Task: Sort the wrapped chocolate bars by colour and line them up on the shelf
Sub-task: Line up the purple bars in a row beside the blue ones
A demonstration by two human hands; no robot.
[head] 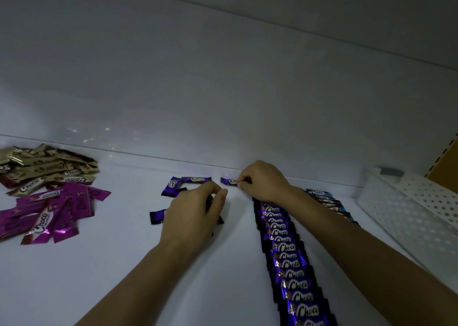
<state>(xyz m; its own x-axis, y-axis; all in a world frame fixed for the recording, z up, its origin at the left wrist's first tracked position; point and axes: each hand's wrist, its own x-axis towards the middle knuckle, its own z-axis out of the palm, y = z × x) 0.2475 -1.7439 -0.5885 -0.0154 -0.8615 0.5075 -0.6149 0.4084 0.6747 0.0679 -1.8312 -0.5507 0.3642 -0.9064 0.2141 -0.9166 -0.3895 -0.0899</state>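
1. Your right hand (262,182) is at the back of the shelf (124,263); its thumb and fingertips pinch one end of a single purple bar (228,181), which lies flat along the back wall
2. Your left hand (193,211) is curled over a purple bunch (156,217) mid-shelf; wrapper ends stick out on both sides of the palm, so it is grasping them, though you cannot tell how many
3. The purple row (287,256) runs from near you back to your right hand, bars overlapping, logos up; a shorter blue row (327,201) lies just beside it on the right, partly hidden by your forearm
4. Two loose purple bars (197,179) lie near the back wall, left of the pinched one
5. At far left a gold pile (44,167) sits at the back with a magenta pile (49,209) touching its front; a white perforated basket (409,216) stands at the right
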